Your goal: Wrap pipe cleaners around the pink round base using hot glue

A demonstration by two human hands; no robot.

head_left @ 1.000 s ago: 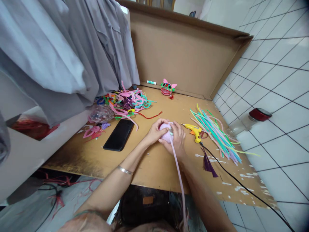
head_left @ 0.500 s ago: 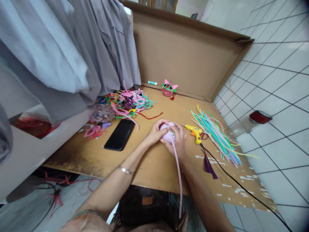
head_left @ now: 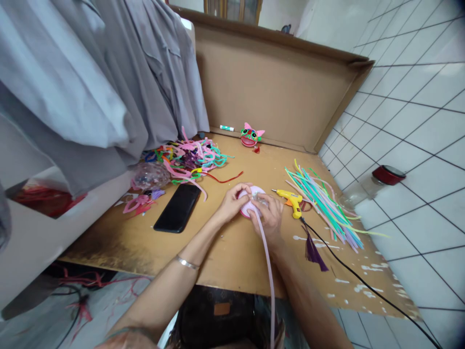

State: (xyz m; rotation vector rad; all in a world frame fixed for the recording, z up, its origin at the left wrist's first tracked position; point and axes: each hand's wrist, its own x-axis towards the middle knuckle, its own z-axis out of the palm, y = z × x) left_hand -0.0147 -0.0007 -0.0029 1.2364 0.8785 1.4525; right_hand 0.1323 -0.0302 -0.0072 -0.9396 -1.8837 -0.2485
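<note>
Both my hands meet at the middle of a cardboard work surface [head_left: 232, 257] around a small round pink ball [head_left: 248, 206] wound from pipe cleaner. My left hand [head_left: 232, 202] wraps its fingers over the ball's left and top side. My right hand [head_left: 269, 217] grips the ball from the right and pinches a long pale pink pipe cleaner [head_left: 268, 276], which trails down toward my lap. A silver bracelet [head_left: 187, 263] sits on my left wrist. Most of the ball is hidden by my fingers.
A black phone [head_left: 178, 208] lies left of my hands. A tangle of coloured pipe cleaners [head_left: 189, 157] is behind it. A yellow glue gun [head_left: 290, 199] with black cord [head_left: 363, 283], a purple tassel [head_left: 313, 251] and a straight pipe cleaner bundle [head_left: 323, 203] lie right. A finished pink figure [head_left: 251, 136] stands by the cardboard wall.
My fingers have shifted slightly on the pink ball, turning it, and the trailing pipe cleaner hangs a little straighter. The view has tilted slightly.
</note>
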